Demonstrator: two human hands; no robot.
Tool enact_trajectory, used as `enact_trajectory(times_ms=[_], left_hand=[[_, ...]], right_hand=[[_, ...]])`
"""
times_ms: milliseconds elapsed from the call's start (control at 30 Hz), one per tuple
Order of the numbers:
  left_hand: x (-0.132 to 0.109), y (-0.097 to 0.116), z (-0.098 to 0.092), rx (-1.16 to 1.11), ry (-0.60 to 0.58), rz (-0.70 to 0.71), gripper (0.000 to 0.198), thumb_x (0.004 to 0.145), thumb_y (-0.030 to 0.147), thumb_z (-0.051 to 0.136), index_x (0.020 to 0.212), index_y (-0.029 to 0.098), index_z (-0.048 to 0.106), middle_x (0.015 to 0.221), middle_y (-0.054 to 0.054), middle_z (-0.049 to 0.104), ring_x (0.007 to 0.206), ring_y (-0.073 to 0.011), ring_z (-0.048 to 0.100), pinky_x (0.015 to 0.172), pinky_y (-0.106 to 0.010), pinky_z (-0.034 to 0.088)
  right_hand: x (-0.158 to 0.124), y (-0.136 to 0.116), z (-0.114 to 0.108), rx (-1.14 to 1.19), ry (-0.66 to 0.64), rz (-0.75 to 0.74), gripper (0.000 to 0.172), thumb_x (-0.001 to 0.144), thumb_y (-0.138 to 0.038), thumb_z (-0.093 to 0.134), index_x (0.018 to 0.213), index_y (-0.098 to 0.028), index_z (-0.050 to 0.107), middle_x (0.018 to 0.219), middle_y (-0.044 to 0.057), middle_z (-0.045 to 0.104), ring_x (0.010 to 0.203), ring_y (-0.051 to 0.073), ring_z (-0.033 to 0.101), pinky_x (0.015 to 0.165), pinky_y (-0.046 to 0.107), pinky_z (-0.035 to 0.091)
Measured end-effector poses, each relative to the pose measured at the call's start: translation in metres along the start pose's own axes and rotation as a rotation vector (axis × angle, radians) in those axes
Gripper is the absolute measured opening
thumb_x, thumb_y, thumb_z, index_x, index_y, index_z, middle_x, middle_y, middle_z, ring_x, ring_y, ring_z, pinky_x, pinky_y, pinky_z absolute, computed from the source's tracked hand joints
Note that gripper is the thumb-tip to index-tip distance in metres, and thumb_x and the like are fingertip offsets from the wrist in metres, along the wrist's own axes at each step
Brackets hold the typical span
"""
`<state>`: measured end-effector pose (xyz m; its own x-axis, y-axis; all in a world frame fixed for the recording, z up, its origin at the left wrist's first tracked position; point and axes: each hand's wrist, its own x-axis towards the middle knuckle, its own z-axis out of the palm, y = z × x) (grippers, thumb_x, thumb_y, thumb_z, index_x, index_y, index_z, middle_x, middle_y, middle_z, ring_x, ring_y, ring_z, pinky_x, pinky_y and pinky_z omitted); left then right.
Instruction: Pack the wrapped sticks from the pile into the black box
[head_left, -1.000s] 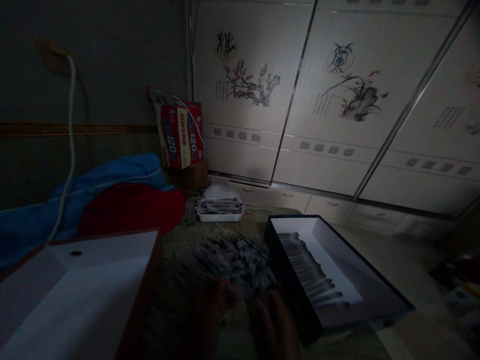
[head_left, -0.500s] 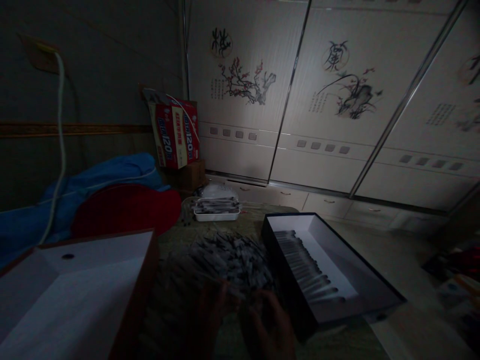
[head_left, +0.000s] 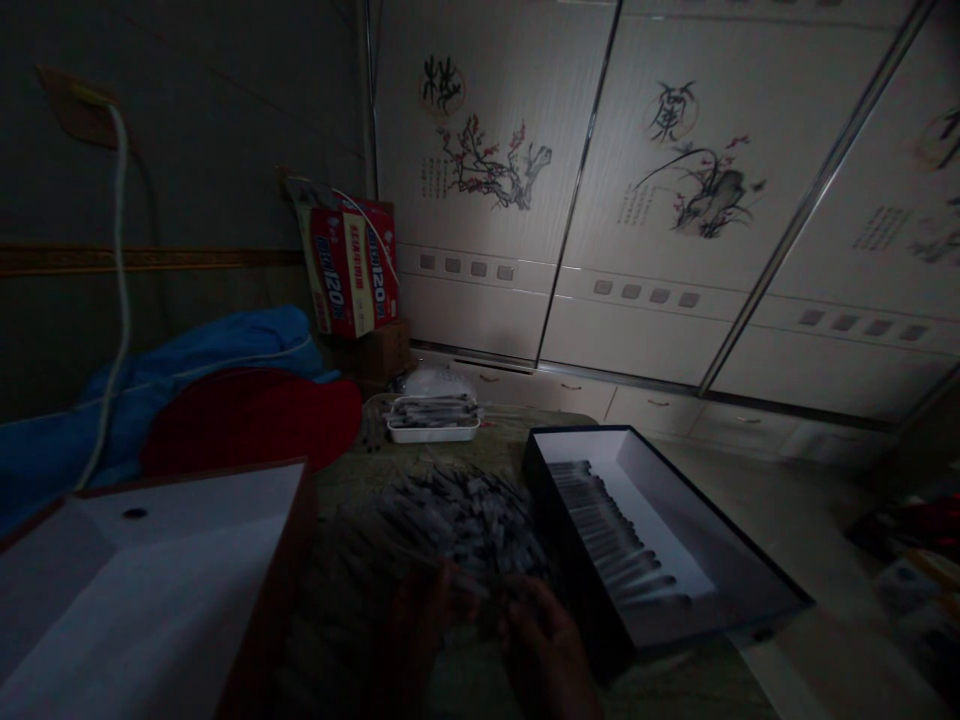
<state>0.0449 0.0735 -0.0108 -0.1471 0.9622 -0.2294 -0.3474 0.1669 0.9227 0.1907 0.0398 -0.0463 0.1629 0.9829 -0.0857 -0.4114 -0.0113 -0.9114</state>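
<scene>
The room is very dim, and the brightest area is the pale wardrobe doors (head_left: 600,200) at the back, where soft light falls from above and fades toward the floor. The near foreground lies in deep shadow, so both the left hand (head_left: 416,640) and the right hand (head_left: 544,650) show only as dark, grainy, slightly blurred shapes against the pile of small sticks (head_left: 465,520). Straight lines bend and lean toward the edges, and the white box insides (head_left: 150,580) give a faint grey glow without glare.
</scene>
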Motion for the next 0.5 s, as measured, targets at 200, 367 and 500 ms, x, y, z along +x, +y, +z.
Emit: enact_trajectory(times_ms=[200, 367, 500], left_hand=[[0.000, -0.005, -0.004, 0.005, 0.010, 0.005, 0.040, 0.051, 0.053, 0.078, 0.068, 0.018, 0.067, 0.060, -0.002, 0.071, 0.056, -0.0208, 0.068, 0.053, -0.030, 0.055], [0.000, -0.004, -0.001, 0.033, -0.030, 0.010, 0.045, 0.049, 0.058, 0.077, 0.064, 0.017, 0.068, 0.058, -0.004, 0.071, 0.055, -0.0221, 0.068, 0.052, -0.031, 0.055], [0.002, -0.008, -0.003, 0.038, -0.056, 0.026, 0.039, 0.050, 0.054, 0.079, 0.065, 0.019, 0.069, 0.059, -0.005, 0.072, 0.055, -0.0227, 0.067, 0.054, -0.033, 0.056]], right_hand=[[-0.007, 0.001, 0.007, -0.048, 0.011, -0.062, 0.039, 0.072, -0.049, 0.073, 0.092, -0.017, 0.063, 0.067, -0.001, 0.063, 0.055, 0.011, 0.056, 0.052, 0.021, 0.042], [-0.013, 0.001, 0.018, -0.134, 0.046, -0.172, 0.032, 0.075, -0.049, 0.070, 0.076, -0.019, 0.058, 0.059, -0.003, 0.057, 0.049, 0.010, 0.053, 0.047, 0.019, 0.040], [-0.013, 0.000, 0.019, -0.185, 0.089, -0.154, 0.033, 0.071, -0.048, 0.072, 0.079, -0.018, 0.061, 0.066, -0.001, 0.061, 0.056, 0.012, 0.058, 0.050, 0.019, 0.043]])
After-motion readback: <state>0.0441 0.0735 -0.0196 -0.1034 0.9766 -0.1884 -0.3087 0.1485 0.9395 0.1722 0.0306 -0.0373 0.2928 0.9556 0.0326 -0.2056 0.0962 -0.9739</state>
